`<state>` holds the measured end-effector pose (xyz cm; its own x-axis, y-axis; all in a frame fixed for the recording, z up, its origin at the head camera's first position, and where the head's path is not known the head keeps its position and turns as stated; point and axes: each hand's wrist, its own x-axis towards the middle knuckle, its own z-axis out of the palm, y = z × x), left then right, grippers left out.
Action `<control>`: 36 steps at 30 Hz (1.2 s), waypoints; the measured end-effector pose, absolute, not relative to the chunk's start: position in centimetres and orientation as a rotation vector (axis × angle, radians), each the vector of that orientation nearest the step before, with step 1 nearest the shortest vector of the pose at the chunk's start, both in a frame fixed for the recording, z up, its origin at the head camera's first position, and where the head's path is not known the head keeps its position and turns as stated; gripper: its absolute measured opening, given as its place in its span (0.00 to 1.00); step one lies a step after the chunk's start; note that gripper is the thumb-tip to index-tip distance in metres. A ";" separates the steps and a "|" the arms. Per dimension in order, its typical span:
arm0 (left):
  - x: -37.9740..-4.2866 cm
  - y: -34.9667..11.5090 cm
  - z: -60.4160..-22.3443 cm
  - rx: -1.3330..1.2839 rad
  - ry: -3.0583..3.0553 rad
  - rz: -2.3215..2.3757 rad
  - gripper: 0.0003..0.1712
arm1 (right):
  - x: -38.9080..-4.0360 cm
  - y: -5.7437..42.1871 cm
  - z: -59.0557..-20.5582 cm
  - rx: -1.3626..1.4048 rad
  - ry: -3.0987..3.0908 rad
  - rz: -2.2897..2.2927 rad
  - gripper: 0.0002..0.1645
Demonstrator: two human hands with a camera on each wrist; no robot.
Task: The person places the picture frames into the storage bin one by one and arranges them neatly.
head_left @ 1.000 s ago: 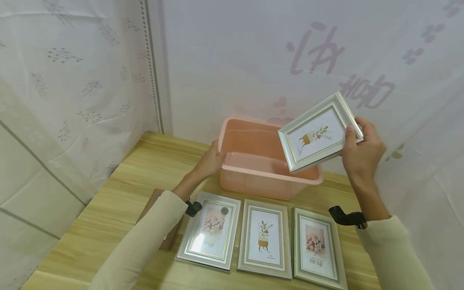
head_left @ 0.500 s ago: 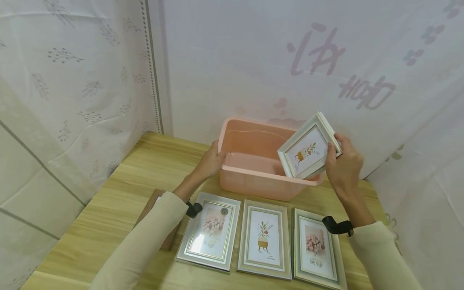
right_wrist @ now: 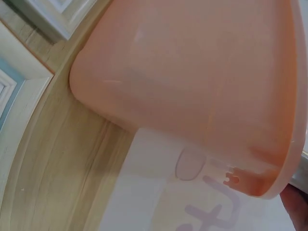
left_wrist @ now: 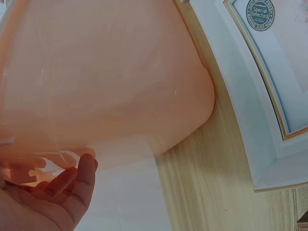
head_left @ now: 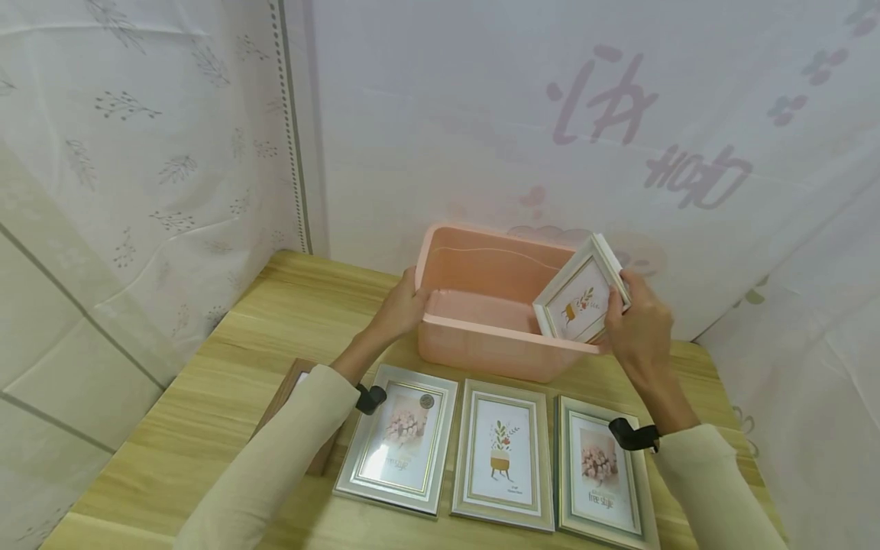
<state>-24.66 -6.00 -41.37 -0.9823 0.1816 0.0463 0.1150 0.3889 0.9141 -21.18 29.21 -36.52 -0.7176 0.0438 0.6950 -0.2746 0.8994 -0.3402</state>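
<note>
A pink plastic storage bin [head_left: 481, 347] stands on the wooden table against the back curtain. My left hand [head_left: 402, 307] grips its left end at the rim; in the left wrist view, curled fingers [left_wrist: 85, 180] show by the handle slot. With thumb in front and fingers behind, my right hand [head_left: 642, 325] holds a white picture frame [head_left: 550, 312] by its right edge. That frame tilts, its lower part inside the bin's right end and its top corner above the rim. In the right wrist view the bin's outer wall [right_wrist: 192, 72] hides most of the frame.
Three picture frames lie face up in a row before the bin: a silver one [head_left: 352, 470], a champagne one [head_left: 502, 513] and a greenish-silver one [head_left: 642, 489]. A brown frame [head_left: 285, 386] lies partly under the left forearm. Printed curtains [head_left: 426, 114] enclose the table's back and sides.
My right hand has moved down and left, bringing the white picture frame from above the bin's right side to partly inside it. The left hand stays on the bin's rim.
</note>
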 end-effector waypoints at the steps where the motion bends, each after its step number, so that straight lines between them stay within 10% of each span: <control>1: -24.7 -6.0 -41.4 0.274 2.567 1.683 0.31 | -21.2 29.2 -36.6 0.166 -2.323 0.530 0.19; 36: -24.5 -5.9 -41.0 0.270 2.629 1.617 0.31 | -20.3 29.2 -36.9 0.091 -2.739 0.129 0.25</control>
